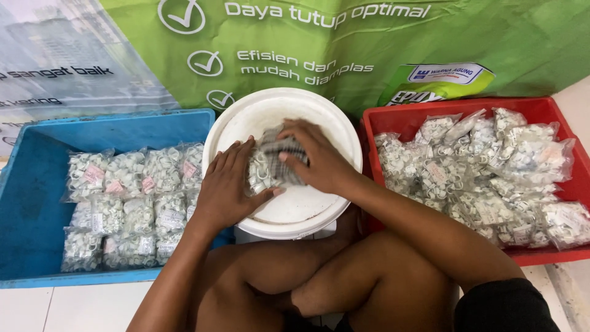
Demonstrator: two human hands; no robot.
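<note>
Head view shows a clear bag of small white clips (270, 166) on the white bucket lid (295, 209) — pinched between left hand (227, 190) and right hand (316, 160), both gripping it, long axis running away from the person.

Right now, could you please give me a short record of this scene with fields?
left hand: rests on the clear bag of small white clips
right hand: presses on that bag from above
white bucket: under the bag
blue crate: left, bags laid in rows
red crate: right, bags heaped loosely
</note>
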